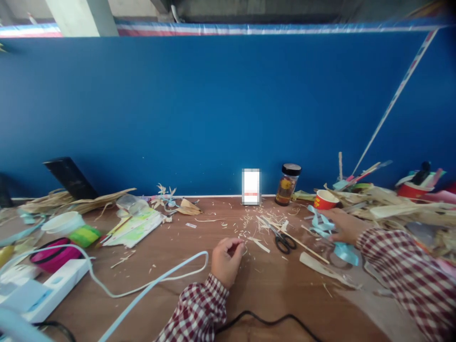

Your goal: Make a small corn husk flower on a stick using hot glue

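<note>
My left hand (226, 259) rests on the brown table (249, 294) in a loose fist, its fingertips pinched on something thin that I cannot make out. My right hand (344, 227) reaches to the right and lies on a tangle of light blue ribbon (322, 223); its fingers are mostly hidden by the ribbon. Black-handled scissors (283, 239) lie between the two hands, among straw slivers and a thin wooden stick (306, 247). Both arms wear red and white checked sleeves.
A red paper cup (325, 199) and a dark-lidded jar (288, 184) stand by the blue back wall. Dried husks pile up at right (399, 206) and back left. At left lie a white bowl (63, 222), tape rolls, a white power strip (46, 289) and a pale cable (149, 285).
</note>
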A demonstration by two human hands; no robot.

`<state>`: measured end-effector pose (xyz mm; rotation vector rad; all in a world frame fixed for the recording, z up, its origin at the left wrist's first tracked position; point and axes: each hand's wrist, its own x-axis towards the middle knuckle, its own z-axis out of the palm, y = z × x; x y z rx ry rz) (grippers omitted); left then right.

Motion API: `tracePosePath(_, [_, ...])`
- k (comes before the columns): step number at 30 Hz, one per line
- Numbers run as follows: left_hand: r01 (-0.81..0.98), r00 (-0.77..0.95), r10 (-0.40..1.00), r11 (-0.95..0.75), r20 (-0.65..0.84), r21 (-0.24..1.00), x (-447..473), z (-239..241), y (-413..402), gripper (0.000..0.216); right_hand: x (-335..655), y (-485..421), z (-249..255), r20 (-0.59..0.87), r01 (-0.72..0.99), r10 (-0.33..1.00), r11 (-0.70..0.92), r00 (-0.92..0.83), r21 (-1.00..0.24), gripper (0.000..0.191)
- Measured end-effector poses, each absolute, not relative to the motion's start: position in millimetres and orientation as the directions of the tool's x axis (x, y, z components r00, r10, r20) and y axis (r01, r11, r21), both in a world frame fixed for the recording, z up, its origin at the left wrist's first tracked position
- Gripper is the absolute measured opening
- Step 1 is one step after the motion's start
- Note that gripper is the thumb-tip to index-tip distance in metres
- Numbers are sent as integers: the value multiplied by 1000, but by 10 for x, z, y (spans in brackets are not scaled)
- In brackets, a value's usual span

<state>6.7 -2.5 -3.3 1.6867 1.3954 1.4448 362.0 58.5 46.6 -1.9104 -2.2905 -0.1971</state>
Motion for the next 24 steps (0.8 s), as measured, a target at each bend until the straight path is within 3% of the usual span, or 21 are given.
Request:
tracePosePath(4, [365,-94,909,-349,407,863,68,-25,-28,15,3407,517,802,110,991,986,114,-121,71,43])
tracePosePath(6, [371,-98,907,-348,409,861,68,-14,-29,14,3240,473,981,179,992,984,-2,-21,126,36])
tracePosePath(8, [369,-103,909,-341,403,865,69,-1,-31,14,3048,417,1088,282,993,959,-12,-21,115,33])
tracePosePath(10, [365,-106,915,-329,390,871,71,8,-34,14,2833,349,1102,389,995,916,93,-97,32,30])
tracePosePath(12, [367,-112,919,-314,377,876,73,7,-35,15,2585,265,1031,472,950,851,301,-230,-80,28])
tracePosePath(16, [353,-112,925,-305,363,885,71,-14,-30,17,2029,77,711,479,775,799,544,-363,-322,24])
tracePosePath(20, [326,-61,929,-328,366,887,68,-33,-26,18,1627,-34,350,416,585,829,558,-374,-588,28])
tracePosePath(24, [330,-14,933,-335,359,882,87,-33,-38,18,1526,-42,180,287,407,903,405,-320,-819,29])
